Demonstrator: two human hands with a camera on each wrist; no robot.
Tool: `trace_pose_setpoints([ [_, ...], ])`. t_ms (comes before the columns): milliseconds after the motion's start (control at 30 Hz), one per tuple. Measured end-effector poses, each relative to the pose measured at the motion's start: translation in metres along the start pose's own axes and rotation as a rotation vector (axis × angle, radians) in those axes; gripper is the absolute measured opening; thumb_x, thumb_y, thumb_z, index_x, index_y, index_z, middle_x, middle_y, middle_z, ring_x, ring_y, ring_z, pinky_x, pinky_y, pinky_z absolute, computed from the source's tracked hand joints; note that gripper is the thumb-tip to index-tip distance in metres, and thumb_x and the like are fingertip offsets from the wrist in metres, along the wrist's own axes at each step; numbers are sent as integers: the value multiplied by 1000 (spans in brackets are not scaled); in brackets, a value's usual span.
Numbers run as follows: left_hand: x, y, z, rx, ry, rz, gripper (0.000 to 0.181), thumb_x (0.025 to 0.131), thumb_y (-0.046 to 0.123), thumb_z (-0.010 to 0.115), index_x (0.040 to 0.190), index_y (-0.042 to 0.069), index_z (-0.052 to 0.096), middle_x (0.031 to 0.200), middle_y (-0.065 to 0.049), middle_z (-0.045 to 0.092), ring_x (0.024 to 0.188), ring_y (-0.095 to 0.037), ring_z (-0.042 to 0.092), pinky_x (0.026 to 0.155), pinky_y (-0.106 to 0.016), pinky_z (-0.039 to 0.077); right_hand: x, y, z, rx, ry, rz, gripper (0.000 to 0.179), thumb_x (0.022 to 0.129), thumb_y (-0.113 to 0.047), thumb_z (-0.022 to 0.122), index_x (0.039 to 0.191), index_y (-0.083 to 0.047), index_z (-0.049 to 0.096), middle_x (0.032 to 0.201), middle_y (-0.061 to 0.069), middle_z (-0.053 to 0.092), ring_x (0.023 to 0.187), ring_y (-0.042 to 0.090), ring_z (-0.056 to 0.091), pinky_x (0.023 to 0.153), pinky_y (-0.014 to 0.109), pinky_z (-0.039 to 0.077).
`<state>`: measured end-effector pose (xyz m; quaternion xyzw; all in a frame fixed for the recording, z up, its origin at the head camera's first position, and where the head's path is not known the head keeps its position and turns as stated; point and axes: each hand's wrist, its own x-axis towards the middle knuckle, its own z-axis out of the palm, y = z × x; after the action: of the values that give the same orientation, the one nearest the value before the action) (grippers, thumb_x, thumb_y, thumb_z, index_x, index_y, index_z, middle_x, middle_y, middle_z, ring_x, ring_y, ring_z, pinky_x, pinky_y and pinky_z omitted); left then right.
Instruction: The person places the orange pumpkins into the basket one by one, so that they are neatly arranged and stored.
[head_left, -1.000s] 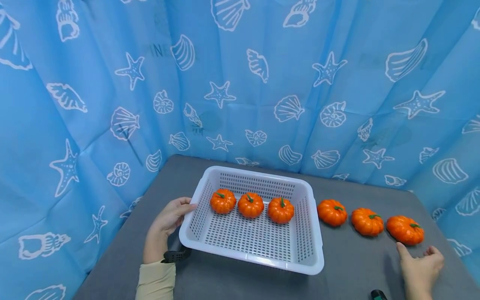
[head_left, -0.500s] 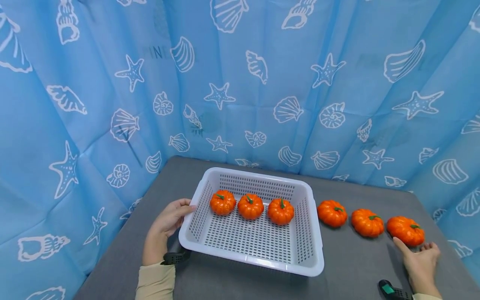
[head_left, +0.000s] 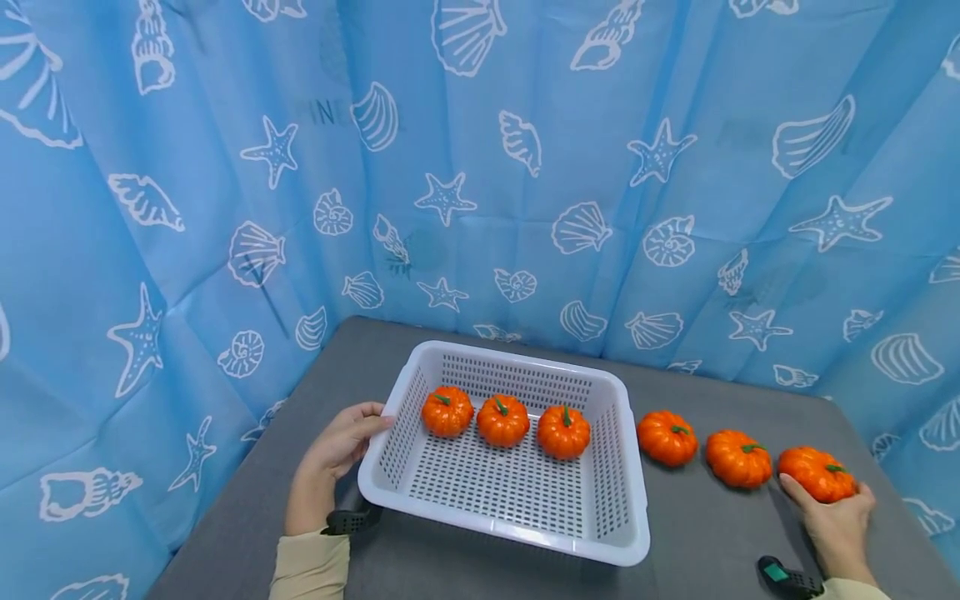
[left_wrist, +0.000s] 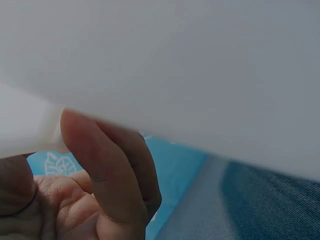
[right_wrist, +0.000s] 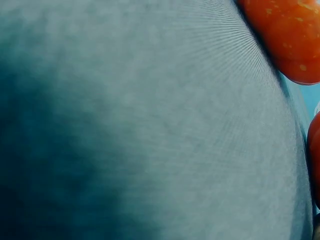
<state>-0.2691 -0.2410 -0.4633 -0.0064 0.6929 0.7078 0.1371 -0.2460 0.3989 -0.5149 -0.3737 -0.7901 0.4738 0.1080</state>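
Observation:
My left hand [head_left: 339, 446] holds the left rim of a white perforated plastic basket [head_left: 487, 521]; in the left wrist view the curled fingers [left_wrist: 107, 170] are against its edge. Inside the basket three small orange pumpkins sit in a row: a left one [head_left: 447, 414], a middle one [head_left: 502, 423] and a right one [head_left: 563, 435]. My right hand [head_left: 836, 529] grips the rightmost pumpkin on the table [head_left: 813, 473], thumb on its left side and fingers at its right. Much of those fingers is hidden behind the pumpkin.
Two more pumpkins, one by the basket [head_left: 667, 438] and one further right [head_left: 737, 460], lie on the grey table [head_left: 697, 533] in line with the gripped one. A blue curtain with white shells [head_left: 480, 167] stands behind and at both sides.
My right hand has closed in on the rightmost pumpkin, its thumb and fingers now against its sides. The left hand stays on the basket rim. The head view has shifted slightly.

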Motion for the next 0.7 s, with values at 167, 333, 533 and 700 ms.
trace_pose_setpoints([
  [167, -1, 0, 0, 9, -10, 3, 40, 86, 22, 59, 112, -6, 47, 106, -23, 59, 83, -30, 64, 72, -43, 53, 2, 0, 1, -5, -8, 10, 104, 78, -44, 57, 138, -7, -18, 144, 28, -9, 132, 44, 1, 108, 54, 8],
  [333, -3, -1, 1, 10, -35, 0, 41, 86, 22, 58, 113, -6, 46, 107, -24, 58, 84, -30, 64, 72, -43, 53, 7, 5, 1, -24, -1, 14, 106, 77, -46, 57, 138, -5, -18, 143, 29, -8, 132, 44, 2, 107, 55, 9],
  [533, -3, -1, -1, 9, -33, 8, 41, 86, 22, 59, 112, -6, 46, 105, -23, 59, 82, -29, 65, 70, -41, 53, 11, 4, 4, -58, 11, 8, 104, 76, -50, 56, 139, -3, -13, 143, 29, -2, 130, 45, 9, 106, 55, 14],
  [700, -1, -1, -2, 10, -30, 14, 40, 86, 22, 58, 112, -6, 46, 106, -23, 59, 81, -28, 65, 70, -40, 53, 15, 4, 5, -68, 4, 6, 105, 76, -52, 54, 139, -2, -13, 143, 30, -1, 130, 45, 10, 106, 55, 14],
])
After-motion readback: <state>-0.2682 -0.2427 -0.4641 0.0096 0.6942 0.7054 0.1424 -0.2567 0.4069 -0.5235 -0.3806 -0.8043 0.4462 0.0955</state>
